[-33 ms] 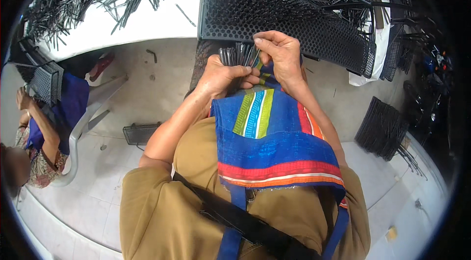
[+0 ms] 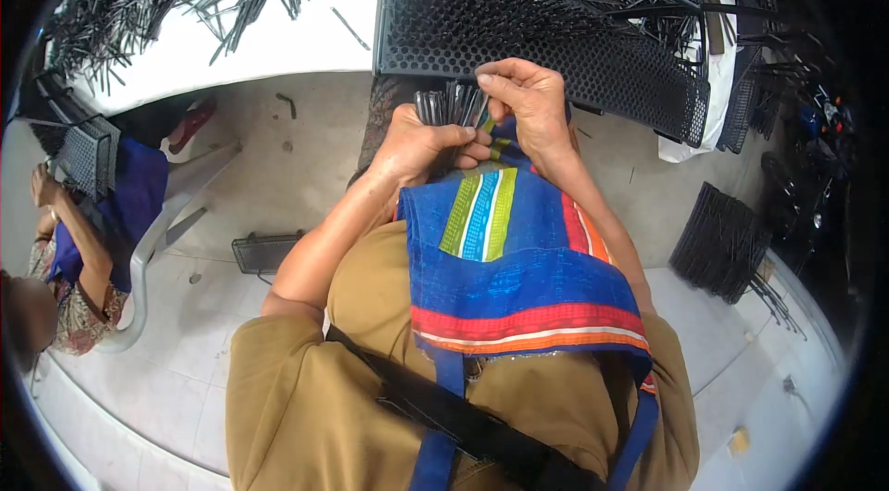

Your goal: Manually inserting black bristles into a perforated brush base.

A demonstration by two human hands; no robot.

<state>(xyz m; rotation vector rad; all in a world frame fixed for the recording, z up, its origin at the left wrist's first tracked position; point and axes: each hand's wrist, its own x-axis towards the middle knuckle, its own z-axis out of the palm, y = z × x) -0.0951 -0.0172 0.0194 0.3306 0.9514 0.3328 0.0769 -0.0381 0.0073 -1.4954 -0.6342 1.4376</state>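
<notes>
Bundled strips (image 2: 446,106) black, glossy, plastic-looking, perforated panel (image 2: 407,59) matt black, bristly where filled, tabletop (image 2: 250,69) smooth white, apron (image 2: 519,292) coarse woven cloth, shirt (image 2: 315,398) matt cloth, floor tiles (image 2: 218,306) smooth, faint sheen

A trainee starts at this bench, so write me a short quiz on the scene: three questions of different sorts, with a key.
1. Short answer: which is wrapped round the bundle of dark sticks, the left grip or the right grip?
2. True or false: the apron on the person's front is mainly blue.
3. Multiple choice: where in the picture is the other person?
A) top middle
B) far left
C) far right

Key:
1. The left grip.
2. True.
3. B.
</notes>
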